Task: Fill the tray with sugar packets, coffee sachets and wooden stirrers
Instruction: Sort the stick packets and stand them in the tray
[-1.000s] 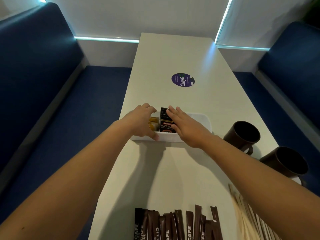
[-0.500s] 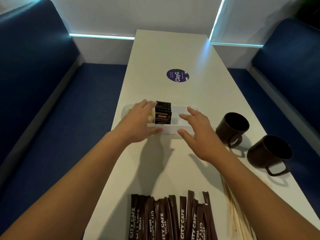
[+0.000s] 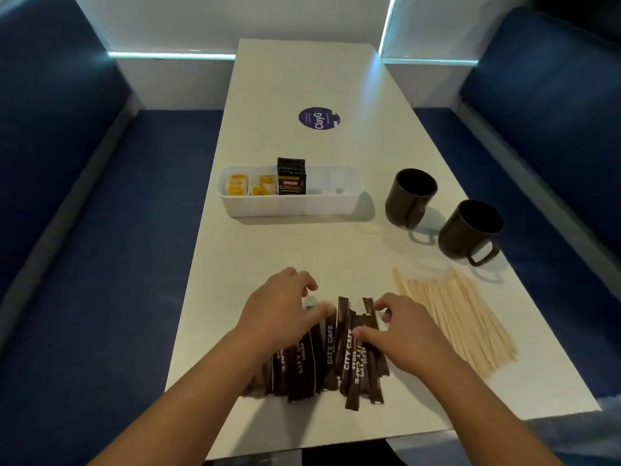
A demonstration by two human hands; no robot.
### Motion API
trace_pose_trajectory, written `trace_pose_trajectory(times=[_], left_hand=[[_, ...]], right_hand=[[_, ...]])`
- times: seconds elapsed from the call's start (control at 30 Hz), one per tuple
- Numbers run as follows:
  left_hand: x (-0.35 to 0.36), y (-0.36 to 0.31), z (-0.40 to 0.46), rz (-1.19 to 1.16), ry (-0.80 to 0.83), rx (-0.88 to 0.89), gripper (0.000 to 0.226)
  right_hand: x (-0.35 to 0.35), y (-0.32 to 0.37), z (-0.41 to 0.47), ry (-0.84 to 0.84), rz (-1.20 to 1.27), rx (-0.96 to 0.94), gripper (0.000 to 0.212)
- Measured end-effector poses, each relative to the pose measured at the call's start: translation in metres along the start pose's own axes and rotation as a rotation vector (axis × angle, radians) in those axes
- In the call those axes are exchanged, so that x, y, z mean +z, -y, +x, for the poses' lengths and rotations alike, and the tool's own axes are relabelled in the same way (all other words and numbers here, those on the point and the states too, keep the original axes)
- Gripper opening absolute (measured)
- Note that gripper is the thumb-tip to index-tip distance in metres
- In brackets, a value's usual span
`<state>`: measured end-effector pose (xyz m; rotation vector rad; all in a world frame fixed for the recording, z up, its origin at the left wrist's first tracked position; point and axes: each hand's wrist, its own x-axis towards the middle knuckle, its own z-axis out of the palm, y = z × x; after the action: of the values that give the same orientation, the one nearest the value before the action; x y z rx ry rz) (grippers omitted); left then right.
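Note:
A white divided tray (image 3: 292, 205) stands mid-table. Its left compartments hold yellow sachets (image 3: 248, 186). Black Supremo coffee sachets (image 3: 291, 178) stand upright in its middle, and no items show in its right compartment. A pile of brown City Cafe sugar packets (image 3: 331, 358) lies near the front edge. My left hand (image 3: 282, 314) rests on the pile's left side, fingers apart and curved. My right hand (image 3: 400, 334) is on the pile's right side, thumb and fingers pinched around the tops of a few packets. Wooden stirrers (image 3: 460, 317) lie fanned out to the right.
Two dark mugs (image 3: 410, 196) (image 3: 468, 230) stand right of the tray. A purple round sticker (image 3: 317, 118) sits farther up the white table (image 3: 336, 247). Blue bench seats flank both long sides of the table.
Both hands have left the tray and pulled back toward me, down onto the sugar packet pile. The tray and its sachets are where they were.

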<state>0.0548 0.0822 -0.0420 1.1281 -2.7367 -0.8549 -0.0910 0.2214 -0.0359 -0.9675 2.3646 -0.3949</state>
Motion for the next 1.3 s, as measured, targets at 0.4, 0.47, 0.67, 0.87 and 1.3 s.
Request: trace_pose_trajectory(times=[0.4,0.47,0.67,0.87,1.3], left_hand=[[0.047,-0.03,0.005,0.036,0.035,-0.128,0.033],[0.045,-0.031,0.009,0.01,0.05,-0.163,0.031],[0.04,-0.029,0.022,-0.262,0.052,-0.25,0.023],[0.036,-0.022,0.033,-0.476,0.025,-0.296,0.02],[-0.01,-0.022,0.074,-0.769,-0.137,-0.184,0.016]], right_hand=[[0.017,-0.012,-0.006,-0.02,0.203,0.132,0.035],[0.017,-0.012,-0.001,-0.013,0.251,0.137,0.033],[0.016,-0.011,0.013,-0.019,0.332,0.161,0.018],[0.013,-0.006,0.022,0.011,0.352,0.162,0.027],[-0.033,0.014,0.055,0.022,0.564,0.008,0.011]])
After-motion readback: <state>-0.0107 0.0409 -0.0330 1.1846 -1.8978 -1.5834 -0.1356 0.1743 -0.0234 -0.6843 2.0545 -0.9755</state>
